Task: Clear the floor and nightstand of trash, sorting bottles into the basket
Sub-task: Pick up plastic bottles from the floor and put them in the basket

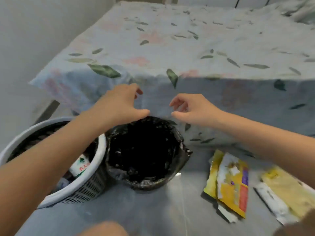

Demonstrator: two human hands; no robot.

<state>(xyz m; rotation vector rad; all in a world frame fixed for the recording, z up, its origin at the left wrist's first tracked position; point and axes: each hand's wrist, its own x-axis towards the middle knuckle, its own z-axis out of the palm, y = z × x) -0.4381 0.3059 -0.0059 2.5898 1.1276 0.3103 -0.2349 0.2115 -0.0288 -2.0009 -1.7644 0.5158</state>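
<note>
Head view, both hands' grip loosely curled, empty, left hand (119, 103) and right hand (189, 108) above black-lined bin (144, 183)

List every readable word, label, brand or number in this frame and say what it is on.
No text can be read in full.
Bottle in the basket: white label with a green mark and red characters, too blurred to read.
Yellow packet on the floor: coloured print, blurred, unreadable.
Pale yellow packet: a faint line of print near its top, unreadable.
</note>
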